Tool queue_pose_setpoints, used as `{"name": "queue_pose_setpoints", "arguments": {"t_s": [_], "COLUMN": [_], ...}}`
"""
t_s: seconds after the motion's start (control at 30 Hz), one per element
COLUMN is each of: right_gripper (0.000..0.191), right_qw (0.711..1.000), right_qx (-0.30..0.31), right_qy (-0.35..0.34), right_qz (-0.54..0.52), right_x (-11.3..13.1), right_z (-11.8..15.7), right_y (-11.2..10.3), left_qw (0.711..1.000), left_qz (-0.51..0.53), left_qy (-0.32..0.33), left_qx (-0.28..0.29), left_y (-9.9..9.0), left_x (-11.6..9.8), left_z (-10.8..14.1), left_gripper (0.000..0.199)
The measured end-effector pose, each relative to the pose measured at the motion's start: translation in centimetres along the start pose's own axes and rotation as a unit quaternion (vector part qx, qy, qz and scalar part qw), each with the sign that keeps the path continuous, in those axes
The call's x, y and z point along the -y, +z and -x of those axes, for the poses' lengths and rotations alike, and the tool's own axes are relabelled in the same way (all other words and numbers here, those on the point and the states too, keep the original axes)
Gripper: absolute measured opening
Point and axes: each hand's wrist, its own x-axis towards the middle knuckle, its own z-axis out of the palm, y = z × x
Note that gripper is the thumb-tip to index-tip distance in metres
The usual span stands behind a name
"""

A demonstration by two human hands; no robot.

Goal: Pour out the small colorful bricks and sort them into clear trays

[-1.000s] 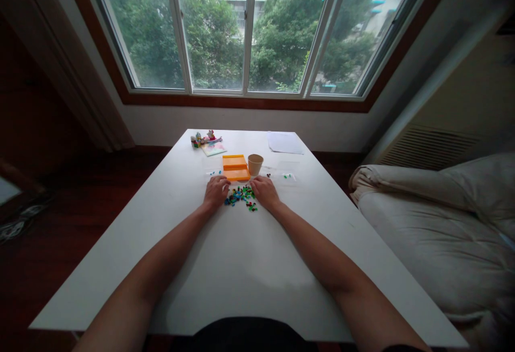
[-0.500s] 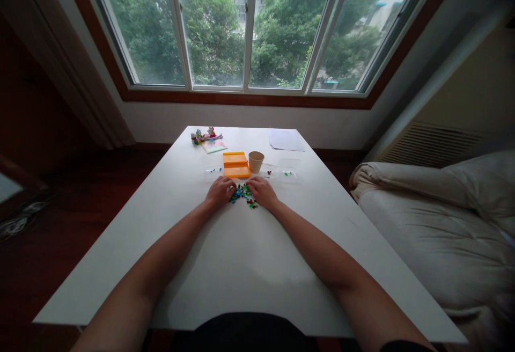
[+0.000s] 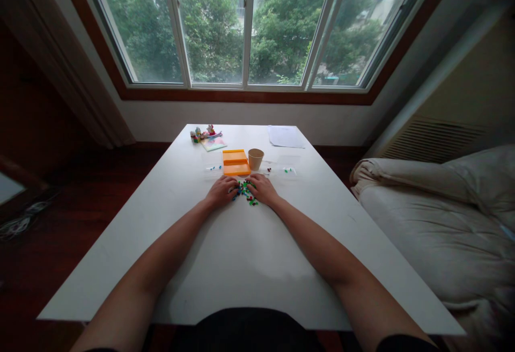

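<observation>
A small pile of tiny green, blue and dark red pieces [image 3: 252, 200], perhaps beads or toy bricks, lies on the white table between my hands. My left hand [image 3: 222, 190] rests at the pile's left edge, its fingers curled together over blue pieces; whatever is in the fingertips is hidden. On the right side, my right hand [image 3: 262, 188] lies with fingers apart and their tips touching the pile. Just behind the hands stand an open orange case [image 3: 236, 169] and a brown paper cup [image 3: 256, 159].
Clear plastic trays flank the case and cup: the left tray [image 3: 212, 162] has a few blue pieces near it, the right tray [image 3: 288, 162] green ones. Paper sheets [image 3: 286, 136] lie at the back right. Small colourful toys [image 3: 196, 135] and a pastel card [image 3: 214, 143] sit at the back left.
My left hand has shifted slightly right, over the pile's left part. The right hand's fingers have moved a little over the pieces. The view has tilted slightly.
</observation>
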Motion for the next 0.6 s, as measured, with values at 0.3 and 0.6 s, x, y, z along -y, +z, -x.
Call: {"name": "queue_pose_setpoints", "arguments": {"t_s": [0.3,0.6], "right_gripper": [0.031,0.033], "right_qw": [1.000,1.000], "right_qx": [-0.020,-0.009], "right_qy": [-0.005,-0.014], "right_qz": [-0.010,-0.019], "right_x": [0.17,-0.08], "right_z": [-0.02,-0.42], "right_y": [0.08,0.36], "left_qw": [1.000,0.997], "left_qz": [0.005,0.049], "left_qy": [0.014,0.040], "left_qx": [0.006,0.036], "left_y": [-0.04,0.15], "left_x": [0.15,-0.34], "left_z": [-0.11,-0.05], "left_gripper": [0.025,0.030]}}
